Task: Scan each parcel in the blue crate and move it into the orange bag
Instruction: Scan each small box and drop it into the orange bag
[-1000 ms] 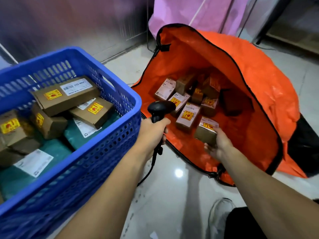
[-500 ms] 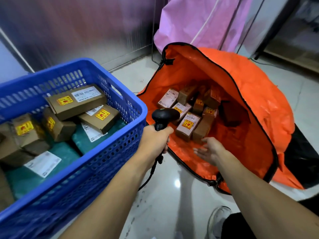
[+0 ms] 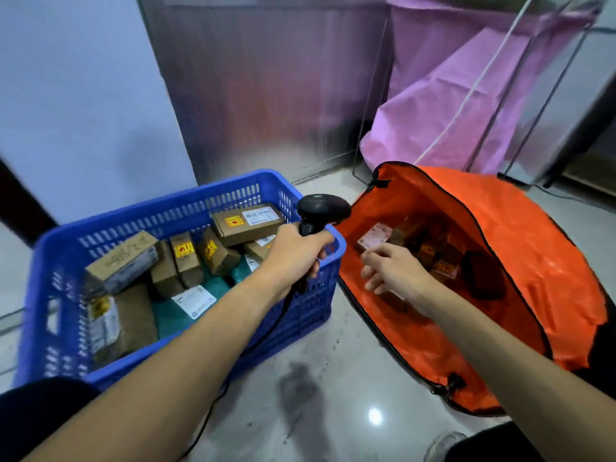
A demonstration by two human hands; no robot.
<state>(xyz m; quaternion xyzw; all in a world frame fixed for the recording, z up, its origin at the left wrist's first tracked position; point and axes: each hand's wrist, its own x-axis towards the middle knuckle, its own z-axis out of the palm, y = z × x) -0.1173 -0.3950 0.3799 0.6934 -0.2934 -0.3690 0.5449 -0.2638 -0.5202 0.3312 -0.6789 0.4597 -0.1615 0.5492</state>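
Left hand (image 3: 293,251) grips scanner (image 3: 321,210) by its handle, over right rim of crate (image 3: 186,198). Right hand (image 3: 393,271) empty, fingers loosely spread, above mouth of bag (image 3: 533,248). Parcels (image 3: 248,223) piled in crate, left. Boxes (image 3: 375,238) lie inside bag, right.

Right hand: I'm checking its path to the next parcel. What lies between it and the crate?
Head view: between the right hand and the crate, the left hand grips the scanner at its rim; below them, bare floor.
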